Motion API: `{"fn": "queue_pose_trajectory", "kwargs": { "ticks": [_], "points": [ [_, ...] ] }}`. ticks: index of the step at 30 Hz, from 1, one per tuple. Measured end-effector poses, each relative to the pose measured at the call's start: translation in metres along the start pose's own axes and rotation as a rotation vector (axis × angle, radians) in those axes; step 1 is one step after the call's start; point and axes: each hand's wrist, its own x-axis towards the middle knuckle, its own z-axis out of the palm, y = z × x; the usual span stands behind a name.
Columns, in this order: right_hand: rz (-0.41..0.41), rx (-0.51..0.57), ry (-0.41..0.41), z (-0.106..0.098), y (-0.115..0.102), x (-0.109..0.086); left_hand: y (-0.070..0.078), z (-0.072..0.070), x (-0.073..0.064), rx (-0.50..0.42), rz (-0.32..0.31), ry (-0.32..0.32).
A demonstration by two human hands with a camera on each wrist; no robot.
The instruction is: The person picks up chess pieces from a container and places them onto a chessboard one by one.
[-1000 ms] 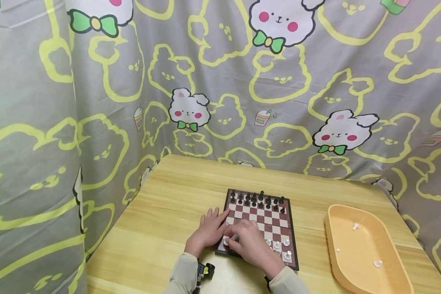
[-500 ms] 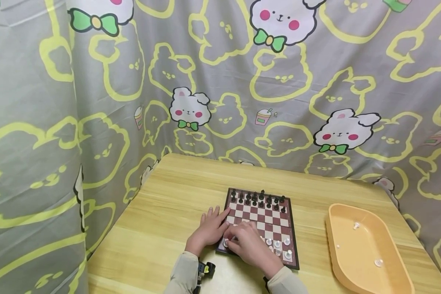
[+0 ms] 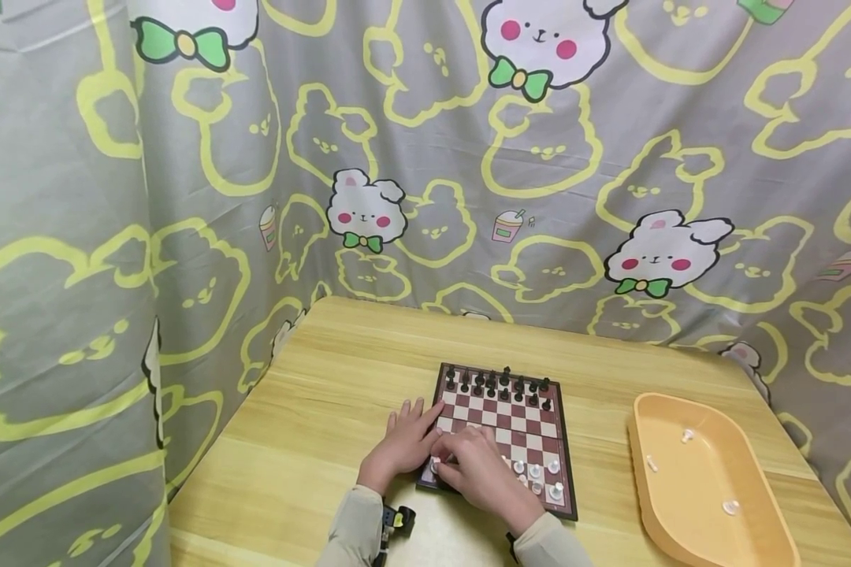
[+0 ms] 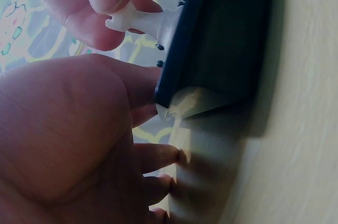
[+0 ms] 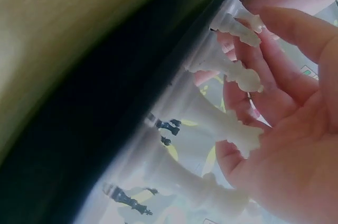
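My right hand (image 3: 473, 466) pinches a white rook (image 4: 140, 22) between thumb and finger. The rook stands at the near left corner of the chessboard (image 3: 484, 416). A row of white pieces runs beside it, with a bishop (image 5: 238, 74) and a king (image 5: 203, 184) under the right palm in the right wrist view. My left hand (image 3: 402, 442) lies with fingers spread on the table, its index fingertip and thumb at the board's left edge. Several black chessmen (image 3: 505, 381) stand in two rows at the far side. In the head view, my right hand hides part of the near rows.
An orange tray (image 3: 638, 441) stands to the right of the board, with three small white pieces (image 3: 730, 507) lying in it. The wooden table (image 3: 312, 378) meets a patterned curtain (image 3: 425, 157) at the back and the left.
A white piece near the tray's left wall has turned and shows longer than before. My right fingers have shifted very slightly at the rook; my left hand stays in place.
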Motion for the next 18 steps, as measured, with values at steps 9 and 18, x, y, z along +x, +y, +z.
{"fn": "queue_pose_trajectory", "kwargs": {
  "ticks": [9,18],
  "points": [
    [0.058,0.098,0.115,-0.021,-0.003,-0.022,0.005,0.002,-0.002,-0.019,-0.005,0.006],
    [0.164,0.103,0.350,-0.086,0.025,-0.070,0.007,0.004,-0.006,-0.044,-0.024,0.001]
  ]
}}
